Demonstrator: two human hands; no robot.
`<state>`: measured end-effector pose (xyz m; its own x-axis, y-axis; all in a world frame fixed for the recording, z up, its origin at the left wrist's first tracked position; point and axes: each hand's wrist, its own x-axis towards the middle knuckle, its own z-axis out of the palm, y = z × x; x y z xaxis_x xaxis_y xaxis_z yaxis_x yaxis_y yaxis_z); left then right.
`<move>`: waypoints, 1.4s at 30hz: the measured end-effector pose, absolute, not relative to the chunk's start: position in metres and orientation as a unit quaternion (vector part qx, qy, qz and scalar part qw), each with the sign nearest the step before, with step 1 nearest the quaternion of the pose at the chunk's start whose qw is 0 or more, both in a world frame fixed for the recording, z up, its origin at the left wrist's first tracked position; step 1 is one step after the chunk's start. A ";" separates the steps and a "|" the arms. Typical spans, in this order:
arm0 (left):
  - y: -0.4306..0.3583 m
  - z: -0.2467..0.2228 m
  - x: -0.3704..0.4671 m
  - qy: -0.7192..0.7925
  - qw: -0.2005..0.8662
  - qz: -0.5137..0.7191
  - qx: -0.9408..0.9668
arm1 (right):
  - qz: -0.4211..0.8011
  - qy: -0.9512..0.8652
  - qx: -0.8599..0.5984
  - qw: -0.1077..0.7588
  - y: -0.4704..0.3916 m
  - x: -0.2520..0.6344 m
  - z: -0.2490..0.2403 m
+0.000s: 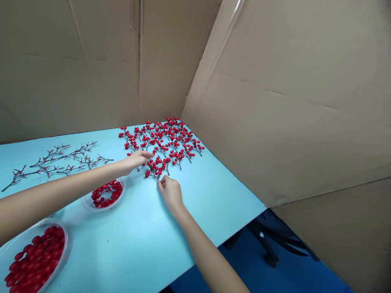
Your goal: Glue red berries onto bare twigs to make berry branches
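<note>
My right hand (171, 191) is closed in a pinch on the lower stem of an artificial berry sprig (157, 166), whose red berries fan out away from me. Just left of that sprig, my left hand (137, 161) reaches in with its fingers stretched out, close over the berries at the sprig's edge. Whether its fingertips touch a berry I cannot tell. Behind both hands lies a spread of several finished-looking red berry sprigs (171, 136), some partly covered by the left hand.
Bare brown branches (61, 158) lie at the left back. A small clear bowl (122, 191) of red berries stands below my left forearm, and a larger tub (67, 244) of berries stands nearer. Cardboard walls (259, 101) border the blue table (128, 252). A chair base (270, 256) shows below.
</note>
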<state>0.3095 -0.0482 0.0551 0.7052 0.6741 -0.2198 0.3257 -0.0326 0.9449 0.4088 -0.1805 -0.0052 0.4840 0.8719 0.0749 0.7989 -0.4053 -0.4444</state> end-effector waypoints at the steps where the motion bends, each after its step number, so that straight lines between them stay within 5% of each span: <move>1: -0.048 0.056 0.309 0.347 0.589 0.145 0.716 | 0.081 -0.502 -0.835 0.209 -0.180 0.408 -0.005; 19: -0.034 0.046 0.298 0.205 0.208 0.045 0.955 | 0.034 -0.513 -0.840 0.174 -0.178 0.410 -0.010; 42: -0.023 0.107 0.221 0.186 0.154 0.036 0.970 | 0.006 -0.559 -0.776 0.292 -0.184 0.419 -0.015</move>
<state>0.2206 -0.0233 0.1072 0.9285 0.3712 0.0124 0.3491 -0.8834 0.3126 0.4186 -0.1841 -0.0146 0.3759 0.8712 0.3158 0.8638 -0.2060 -0.4598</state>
